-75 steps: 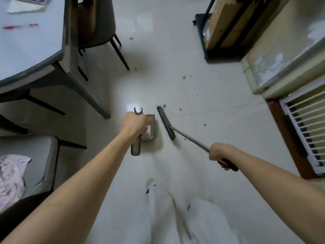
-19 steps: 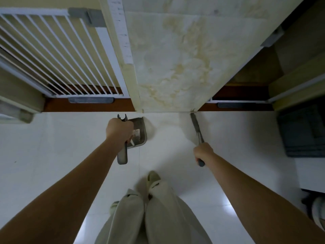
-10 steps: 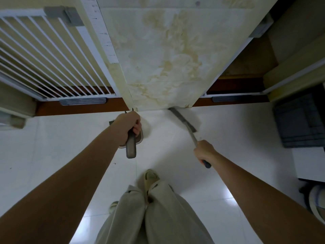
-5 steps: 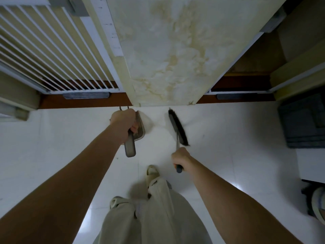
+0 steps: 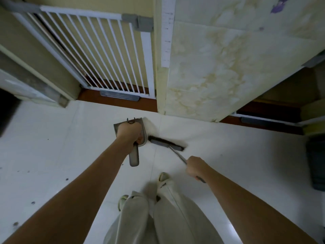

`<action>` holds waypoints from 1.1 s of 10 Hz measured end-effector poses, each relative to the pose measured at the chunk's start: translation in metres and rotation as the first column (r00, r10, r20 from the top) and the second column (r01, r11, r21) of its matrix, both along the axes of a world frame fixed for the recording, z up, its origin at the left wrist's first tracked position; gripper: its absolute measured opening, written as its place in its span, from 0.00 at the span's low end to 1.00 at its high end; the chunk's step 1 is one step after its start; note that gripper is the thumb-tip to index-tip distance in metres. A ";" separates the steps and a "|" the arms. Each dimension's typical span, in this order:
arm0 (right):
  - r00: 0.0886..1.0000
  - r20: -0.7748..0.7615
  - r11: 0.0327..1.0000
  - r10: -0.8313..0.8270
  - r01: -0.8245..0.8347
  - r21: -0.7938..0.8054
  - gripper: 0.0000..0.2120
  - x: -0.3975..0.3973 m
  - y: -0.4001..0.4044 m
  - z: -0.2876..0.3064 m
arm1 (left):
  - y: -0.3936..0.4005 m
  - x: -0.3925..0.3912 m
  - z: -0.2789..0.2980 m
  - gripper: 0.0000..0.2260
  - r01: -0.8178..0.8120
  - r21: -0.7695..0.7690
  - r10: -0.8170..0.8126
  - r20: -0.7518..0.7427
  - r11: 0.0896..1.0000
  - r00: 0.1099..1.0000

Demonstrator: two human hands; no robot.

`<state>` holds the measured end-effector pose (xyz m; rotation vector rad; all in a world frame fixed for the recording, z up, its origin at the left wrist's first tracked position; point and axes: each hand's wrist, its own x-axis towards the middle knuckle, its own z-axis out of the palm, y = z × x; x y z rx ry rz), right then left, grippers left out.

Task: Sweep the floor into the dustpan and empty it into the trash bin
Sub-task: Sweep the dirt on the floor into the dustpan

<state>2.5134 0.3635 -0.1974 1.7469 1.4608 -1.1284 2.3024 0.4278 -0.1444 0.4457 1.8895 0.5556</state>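
- The fingers of the left hand (image 5: 129,132) are curled tight round the handle of the dustpan (image 5: 144,131). The fingers of the right hand (image 5: 194,166) are wrapped round the thin stick of the brush (image 5: 166,143).
- The dustpan sits right under the left fingers. Most of it hides behind the hand, so I cannot tell if its lip lies flat on the floor (image 5: 228,152).
- The brush head lies just past the right fingers, with one end almost touching the dustpan.
- To sweep well, I think the pan's lip should press flat on the floor so nothing slips under.
- Short, soft strokes toward the left fingers should work best. Hard flicks could throw dirt over the pan.
- Dark specks (image 5: 66,179) lie well off to the left of the left fingers. They need sweeping too.
- No trash bin shows, so the pan should stay level when carried.
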 end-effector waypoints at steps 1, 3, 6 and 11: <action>0.999 0.007 0.998 -0.034 0.034 0.044 0.15 0.008 -0.016 -0.007 | -0.008 -0.016 0.003 0.10 -0.087 -0.010 0.087 0.040 0.996 0.995; 0.998 0.065 0.999 -0.027 0.029 -0.030 0.05 -0.018 -0.009 0.002 | -0.031 -0.043 0.006 0.13 -0.124 0.076 0.121 0.048 0.989 0.991; 1.000 0.018 0.984 -0.002 0.005 -0.178 0.11 -0.152 -0.064 -0.015 | -0.101 -0.146 -0.009 0.12 -0.278 0.117 0.268 0.098 0.953 0.959; 0.955 -0.179 0.958 -0.235 0.196 -0.210 0.15 -0.447 -0.205 -0.033 | -0.307 -0.404 -0.007 0.13 -0.552 0.166 0.532 0.152 0.817 0.833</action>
